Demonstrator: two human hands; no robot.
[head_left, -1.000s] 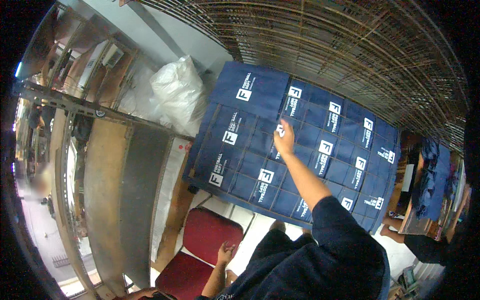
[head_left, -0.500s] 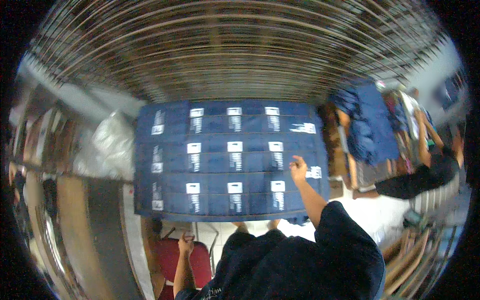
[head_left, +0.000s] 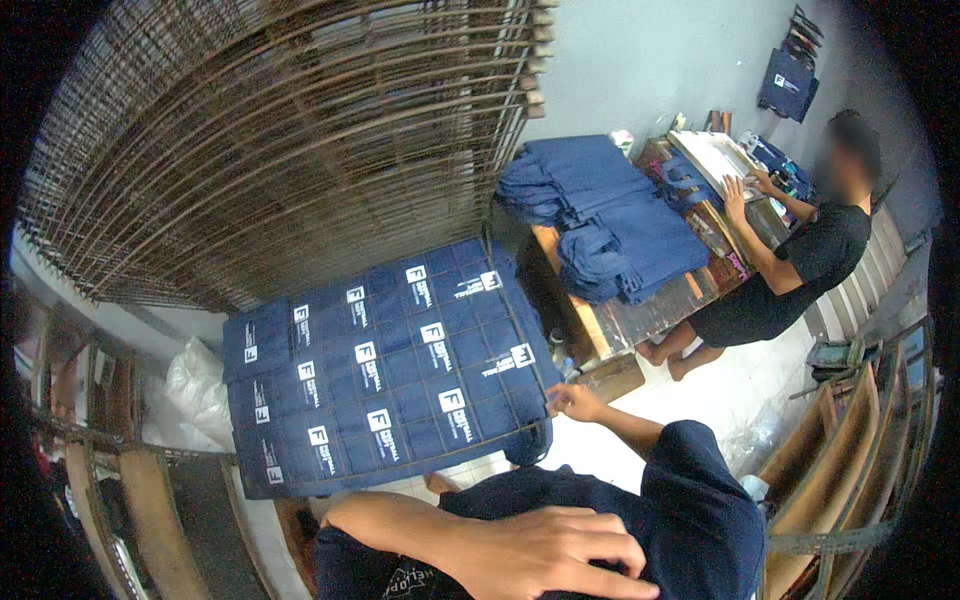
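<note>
Navy fabric pieces [head_left: 340, 400] with white prints lie in overlapping rows on a wire drying rack [head_left: 545, 350], its thin wires crossing between the prints. At the near right corner of that rack is my right hand [head_left: 578, 402], fingers bent against the frame's edge; the exact grip is small in view. My left forearm crosses low in front of my body. My left hand [head_left: 560, 555] hangs palm down before my dark shirt, fingers stretched and slightly apart, with nothing seen in it.
Tilted wire racks [head_left: 300, 130] rise beyond the fabric. To the right, a wooden table [head_left: 650, 325] bears navy bags [head_left: 630, 240]. A co-worker [head_left: 800, 270] handles a white-framed screen [head_left: 715, 160] there. Wooden shelving [head_left: 830, 470] stands at right, plastic bags [head_left: 195, 390] at left.
My view has turned right, bringing the co-worker and table further in. My left hand has come from the lower left across my body. My right hand has moved to the rack's near right corner.
</note>
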